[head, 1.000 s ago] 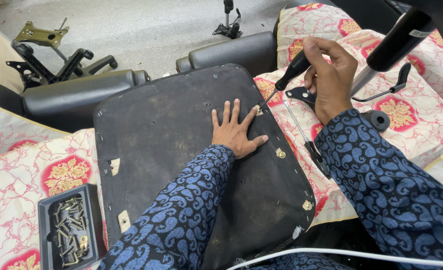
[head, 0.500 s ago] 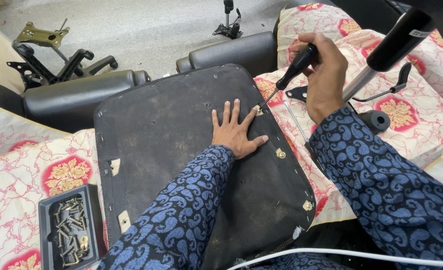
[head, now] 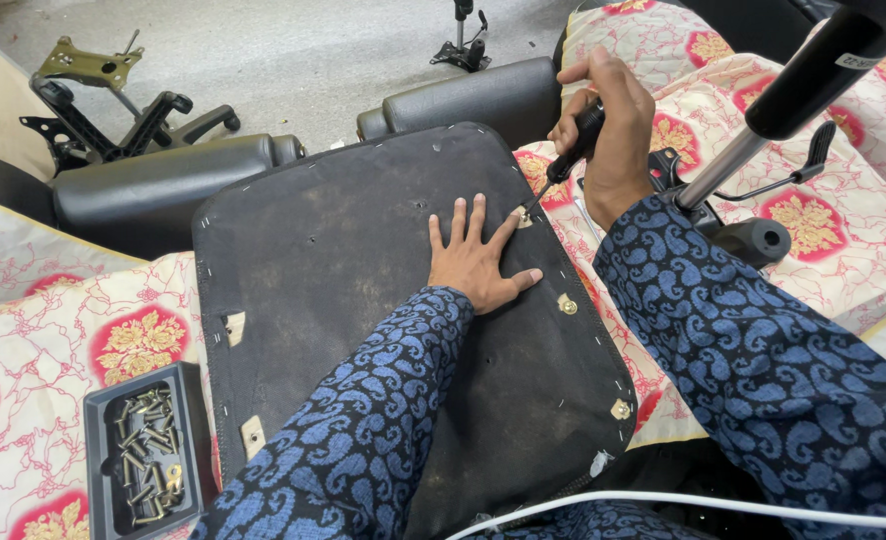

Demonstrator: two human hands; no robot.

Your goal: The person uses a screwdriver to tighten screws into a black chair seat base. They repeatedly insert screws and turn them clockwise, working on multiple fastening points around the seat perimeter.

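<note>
Nearest of all, two sleeves of dark blue paisley cloth are reaching forward from the bottom edge, with a white cable lying across the lap just below them. Down at the near left, a small black tray is sitting on the floral cloth, holding a heap of dark screws.

Beyond that, the black seat base is lying flat with its underside up, staples running along its edge and brass fittings showing near its right rim. The left hand is pressing down on this panel, palm flat and fingers spread apart, holding nothing. Just beside its index finger, the tip of a screwdriver is touching a brass fitting at the panel's upper right edge. The right hand is gripping the tool's black handle, fingers wrapped tight around it, with the shaft slanting down and to the left.

To the right, a gas lift cylinder with a black upper sleeve and a silver rod is leaning over the cloth, next to a black lever mechanism.

Farther off, two black padded armrests are lying behind the panel, and on the grey floor a black chair frame with a bronze-coloured plate is resting at the top left.
</note>
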